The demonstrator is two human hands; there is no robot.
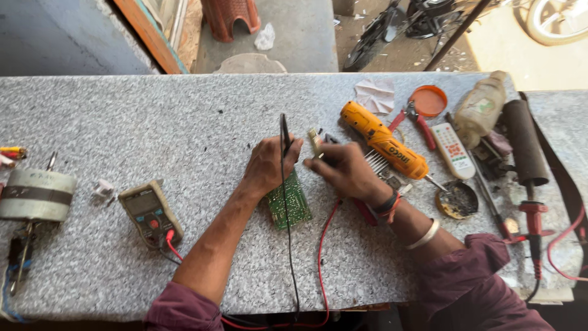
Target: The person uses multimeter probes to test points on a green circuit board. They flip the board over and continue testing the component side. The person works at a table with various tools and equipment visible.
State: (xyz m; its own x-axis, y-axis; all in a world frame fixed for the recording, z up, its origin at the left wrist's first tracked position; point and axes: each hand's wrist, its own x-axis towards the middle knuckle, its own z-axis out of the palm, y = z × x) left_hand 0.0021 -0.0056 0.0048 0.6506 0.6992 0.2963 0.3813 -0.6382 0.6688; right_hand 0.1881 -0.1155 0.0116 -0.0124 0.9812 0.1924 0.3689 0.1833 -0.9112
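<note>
Granite worktop (184, 122): multimeter (150, 211), orange drill (383, 140) flank circuit board (289, 202).

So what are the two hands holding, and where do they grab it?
The left hand pinches a thin black meter probe near its upper end. The right hand grips a second probe, mostly hidden, over the green rectangular circuit board.

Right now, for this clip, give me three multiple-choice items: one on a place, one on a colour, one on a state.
1. Where is the multimeter?
A. Outside the left forearm
B. On the circuit board
C. By the remote

2. What colour is the electric screwdriver?
A. Blue
B. Orange-yellow
C. White

3. What is the left hand doing?
A. Resting flat and empty
B. Holding a black probe over the green circuit board
C. Gripping the pliers

Answers: 1 A, the meter lies beyond that arm. 2 B, its body is orange-yellow. 3 B, fingers pinch the probe.
</note>
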